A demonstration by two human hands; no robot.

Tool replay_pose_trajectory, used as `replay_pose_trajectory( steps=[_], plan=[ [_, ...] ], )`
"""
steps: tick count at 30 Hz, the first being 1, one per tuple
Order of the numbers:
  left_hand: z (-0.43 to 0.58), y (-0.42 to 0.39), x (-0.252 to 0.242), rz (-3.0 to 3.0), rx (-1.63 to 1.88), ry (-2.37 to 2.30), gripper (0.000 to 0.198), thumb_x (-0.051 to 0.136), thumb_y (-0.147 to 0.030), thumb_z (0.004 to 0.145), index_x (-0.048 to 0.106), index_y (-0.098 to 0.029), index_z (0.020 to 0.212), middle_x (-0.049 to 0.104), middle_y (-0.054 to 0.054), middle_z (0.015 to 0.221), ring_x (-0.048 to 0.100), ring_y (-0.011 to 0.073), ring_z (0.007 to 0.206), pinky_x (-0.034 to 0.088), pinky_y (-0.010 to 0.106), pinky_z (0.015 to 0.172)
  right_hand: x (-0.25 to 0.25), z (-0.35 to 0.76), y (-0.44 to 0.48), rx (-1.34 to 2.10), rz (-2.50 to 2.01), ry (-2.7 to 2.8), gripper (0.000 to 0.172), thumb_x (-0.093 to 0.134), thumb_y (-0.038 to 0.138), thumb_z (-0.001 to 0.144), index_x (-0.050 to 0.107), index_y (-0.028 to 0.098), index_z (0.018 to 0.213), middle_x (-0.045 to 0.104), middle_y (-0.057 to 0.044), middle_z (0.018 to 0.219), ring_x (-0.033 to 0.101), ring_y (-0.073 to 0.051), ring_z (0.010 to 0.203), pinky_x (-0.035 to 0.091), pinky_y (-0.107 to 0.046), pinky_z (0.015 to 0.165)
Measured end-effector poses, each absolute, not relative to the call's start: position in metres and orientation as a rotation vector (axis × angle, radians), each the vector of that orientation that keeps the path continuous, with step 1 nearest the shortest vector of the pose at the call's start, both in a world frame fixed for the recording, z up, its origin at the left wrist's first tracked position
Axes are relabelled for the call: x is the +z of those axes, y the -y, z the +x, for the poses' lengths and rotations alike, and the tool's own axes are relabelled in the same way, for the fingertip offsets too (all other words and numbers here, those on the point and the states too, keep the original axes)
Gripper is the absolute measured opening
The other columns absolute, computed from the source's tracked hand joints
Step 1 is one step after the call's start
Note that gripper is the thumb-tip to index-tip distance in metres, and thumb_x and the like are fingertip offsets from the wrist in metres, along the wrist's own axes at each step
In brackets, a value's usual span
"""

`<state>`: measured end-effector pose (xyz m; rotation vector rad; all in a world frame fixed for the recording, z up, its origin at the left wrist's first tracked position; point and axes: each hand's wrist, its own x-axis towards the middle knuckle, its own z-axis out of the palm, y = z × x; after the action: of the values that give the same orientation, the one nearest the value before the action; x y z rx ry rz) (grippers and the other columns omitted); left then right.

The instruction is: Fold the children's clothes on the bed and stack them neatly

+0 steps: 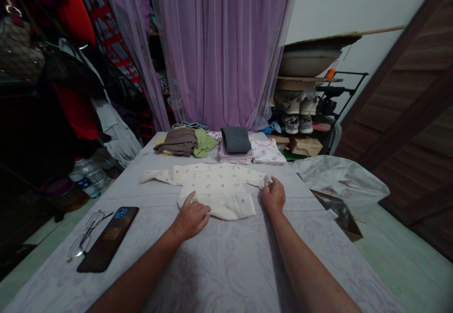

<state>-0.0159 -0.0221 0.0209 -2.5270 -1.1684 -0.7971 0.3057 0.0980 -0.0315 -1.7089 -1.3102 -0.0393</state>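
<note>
A small cream baby shirt [212,185] with a faint print lies spread flat on the pale patterned cloth [219,261] that covers the table, its sleeves stretched left and right. My left hand [191,218] rests on the shirt's lower left hem, fingers curled down onto the fabric and thumb raised. My right hand [274,195] is closed in a pinch on the end of the shirt's right sleeve.
Behind the shirt lie a brown and green clothes heap [184,142] and a folded stack topped by a grey piece [235,140]. A phone [108,237] and glasses [85,235] lie at left. A water bottle [87,176], a plastic bag [339,176] and a shoe rack [304,114] flank the table.
</note>
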Motion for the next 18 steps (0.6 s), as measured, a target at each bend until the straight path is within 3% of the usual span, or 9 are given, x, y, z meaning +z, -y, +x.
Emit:
replay_pose_trajectory(
  steps=[9,18],
  plan=[
    [-0.022,0.040,0.027,-2.564,-0.655,1.212,0.019,0.044,-0.025,0.093,0.063,-0.024,0.096,0.066,-0.002,0.069,0.063,0.0138,0.068,0.033,0.046,0.113,-0.027,0.300,-0.064,-0.042,-1.722,1.332,0.058,0.043,0.025,0.077,0.048,0.010,0.133,0.048,-0.023,0.136,0.041,-0.035,0.129,0.036,-0.053,0.103],
    [-0.029,0.056,0.034,-2.517,-0.810,1.374,0.020,0.044,-0.025,0.094,0.063,-0.023,0.097,0.071,-0.001,0.082,0.065,0.0141,0.075,0.030,0.046,0.115,-0.032,0.291,0.002,0.003,-1.470,1.833,0.051,0.047,0.024,0.081,0.053,0.019,0.131,0.054,-0.014,0.135,0.048,-0.028,0.126,0.041,-0.048,0.102]
  ],
)
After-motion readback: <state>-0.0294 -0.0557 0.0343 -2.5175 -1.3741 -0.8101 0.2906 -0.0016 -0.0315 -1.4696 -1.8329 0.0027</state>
